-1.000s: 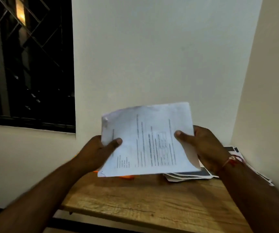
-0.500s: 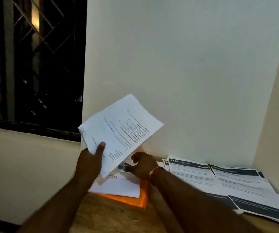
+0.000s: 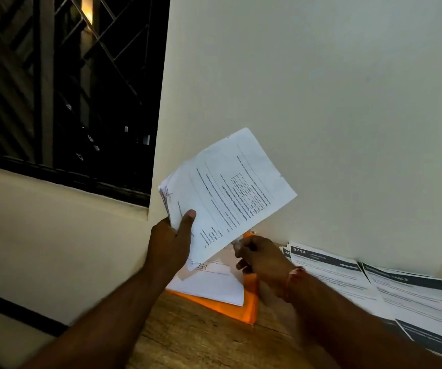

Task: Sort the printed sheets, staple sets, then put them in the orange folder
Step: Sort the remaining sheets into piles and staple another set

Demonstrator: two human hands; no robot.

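Observation:
My left hand (image 3: 171, 243) grips a set of printed sheets (image 3: 230, 193) by its lower left edge and holds it raised and tilted in front of the wall. Below it the orange folder (image 3: 249, 307) lies on the wooden table (image 3: 201, 342) against the wall, with white sheets (image 3: 211, 283) on top of it. My right hand (image 3: 262, 259) hovers over the folder's far right corner. Its fingers curl round a small grey object (image 3: 237, 245), which is mostly hidden; I cannot tell what it is.
Several printed sheets with dark headers (image 3: 334, 272) are spread along the wall on the right of the table, up to the corner. A barred dark window (image 3: 54, 89) is at the left. The table's left edge lies just beyond the folder.
My right hand has let go of the set and dropped to the folder, where it curls round a small object. The left hand alone now holds the sheets, tilted. The view turned left and down.

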